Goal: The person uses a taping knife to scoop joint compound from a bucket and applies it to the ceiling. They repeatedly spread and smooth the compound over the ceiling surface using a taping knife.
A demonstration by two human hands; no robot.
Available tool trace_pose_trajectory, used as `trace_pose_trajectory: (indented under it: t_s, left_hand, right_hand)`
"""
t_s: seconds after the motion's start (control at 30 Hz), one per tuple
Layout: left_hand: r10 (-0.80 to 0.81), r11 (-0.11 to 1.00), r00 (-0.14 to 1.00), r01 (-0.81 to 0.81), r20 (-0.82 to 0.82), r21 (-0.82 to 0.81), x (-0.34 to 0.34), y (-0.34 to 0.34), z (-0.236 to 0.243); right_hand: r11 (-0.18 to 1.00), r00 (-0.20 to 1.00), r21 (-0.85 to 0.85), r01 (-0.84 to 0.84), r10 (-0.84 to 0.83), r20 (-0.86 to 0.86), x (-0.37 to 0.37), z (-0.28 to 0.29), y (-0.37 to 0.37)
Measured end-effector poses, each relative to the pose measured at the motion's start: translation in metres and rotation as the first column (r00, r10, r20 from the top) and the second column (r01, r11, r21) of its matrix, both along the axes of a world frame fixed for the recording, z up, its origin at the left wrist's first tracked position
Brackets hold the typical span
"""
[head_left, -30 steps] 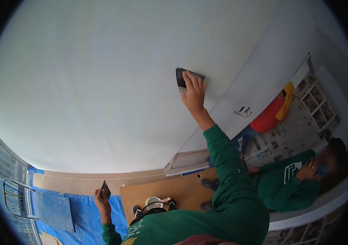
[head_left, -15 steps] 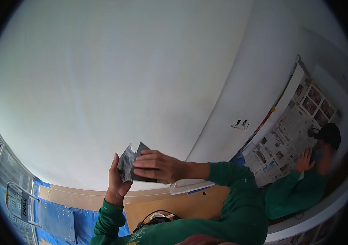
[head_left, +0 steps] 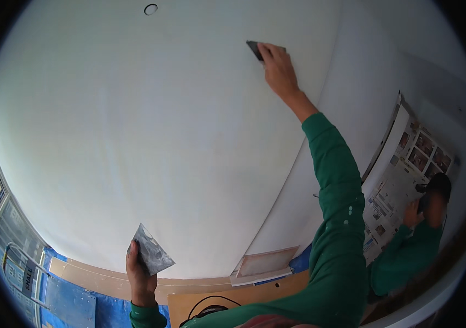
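Observation:
My right hand (head_left: 281,68), arm stretched up, grips a dark flat scraper (head_left: 255,50) against the large pale surface (head_left: 162,142) above me. Fingers and thumb close over the scraper's body, covering most of it. Lower down, my left hand (head_left: 141,277) clasps a grey metal scraper plate (head_left: 154,254) by one side. Pale smears, like filler, mark the plate's face. It is held apart from the other scraper.
A round hole (head_left: 150,9) opens in the pale surface. At right stands a person (head_left: 408,262) in green and a dark cap, beside newspaper covering (head_left: 391,188). Blue sheeting (head_left: 110,310), a tan board (head_left: 189,300) and a metal frame (head_left: 17,268) are low at left.
My right hand has left the left hand and swung far up with the dark scraper onto the pale surface. The left hand has dropped slightly with its plate.

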State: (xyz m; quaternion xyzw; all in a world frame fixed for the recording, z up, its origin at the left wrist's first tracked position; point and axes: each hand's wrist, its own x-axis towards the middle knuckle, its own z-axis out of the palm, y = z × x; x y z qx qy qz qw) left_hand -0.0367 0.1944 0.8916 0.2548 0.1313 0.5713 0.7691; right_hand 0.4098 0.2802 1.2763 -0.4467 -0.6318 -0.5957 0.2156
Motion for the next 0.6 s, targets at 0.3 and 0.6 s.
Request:
trace_pose_trajectory:
  t_s: [0.3, 0.6]
  left_hand:
    - [0.171, 0.92, 0.985, -0.169, -0.025, -0.353, -0.074, -0.028, -0.169]
    - [0.221, 0.877, 0.966, -0.256, -0.132, -0.406, -0.079, -0.005, -0.183]
  right_hand:
    - [0.926, 0.939, 0.157, 0.344, -0.334, -0.085, 0.049, 0.109, 0.04]
    - [0.944, 0.949, 0.103, 0.313, -0.306, -0.082, 0.045, -0.022, 0.048]
